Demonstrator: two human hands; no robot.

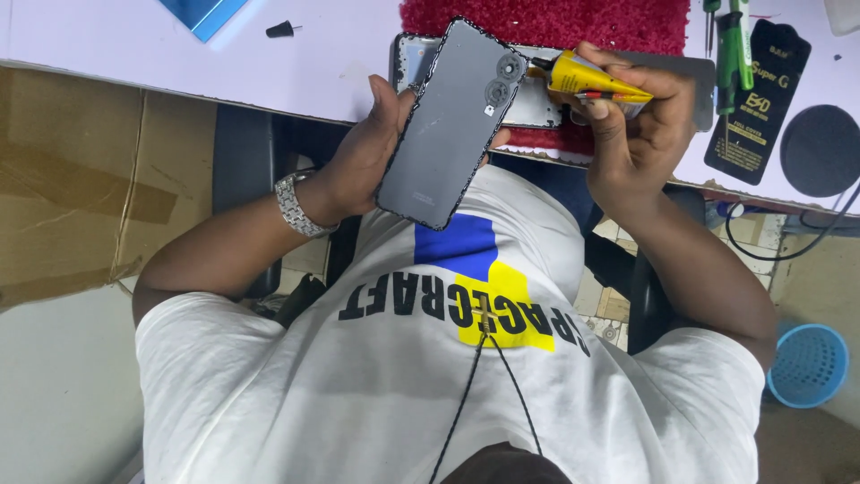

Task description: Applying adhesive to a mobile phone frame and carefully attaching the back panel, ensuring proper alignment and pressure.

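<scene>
The grey phone back cover is being held up above the person's lap, at the near edge of the white tabletop, tilted so its inner face is turned toward the camera. A thin dark bead is running along its rim all the way round, glossy and a little uneven, and two round camera cut-outs are showing near its top corner. The left hand is gripping the cover from behind, fingers wrapped about its edge, its grip closed firmly on the panel. The right hand is pinching a small yellow glue tube, grip shut around the soft, creased body, with the fine nozzle pointing at the cover's camera corner and nearly touching it.

By the look of it, adhesive is being laid along the cover's border, and the bead is reaching that top corner. The next move seems to call for a steady, light squeeze and slow turning of the cover, so the line stays thin and clear of the lens holes.

Behind the cover, the opened phone body is lying on a fuzzy red mat. Farther right, green-handled tools, a flat black packet and a round black disc are resting on the tabletop.
</scene>
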